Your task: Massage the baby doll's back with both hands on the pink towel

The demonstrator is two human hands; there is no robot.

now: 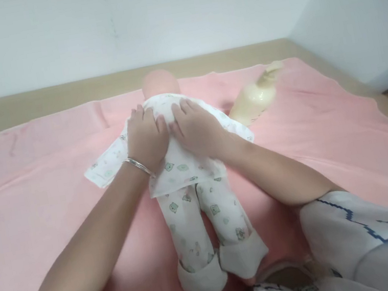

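A baby doll [160, 82] lies on the pink sheet, its bald head toward the wall and its face not showing. It wears a white printed top [187, 171] and matching trousers [188, 226] with turned-up cuffs. My left hand [147, 138] rests flat on the left side of the doll's upper back, a silver bangle on its wrist. On the right side my right hand [196, 127] lies flat too, fingers stretched toward the head. The thumbs come close together near the middle. Neither hand grips anything.
A pale yellow pump bottle [256, 97] lies on its side to the right of the doll. The pink sheet [51, 229] covers the wooden surface [59, 93], whose far edge meets a white wall [194, 11]. Another wall stands at the right.
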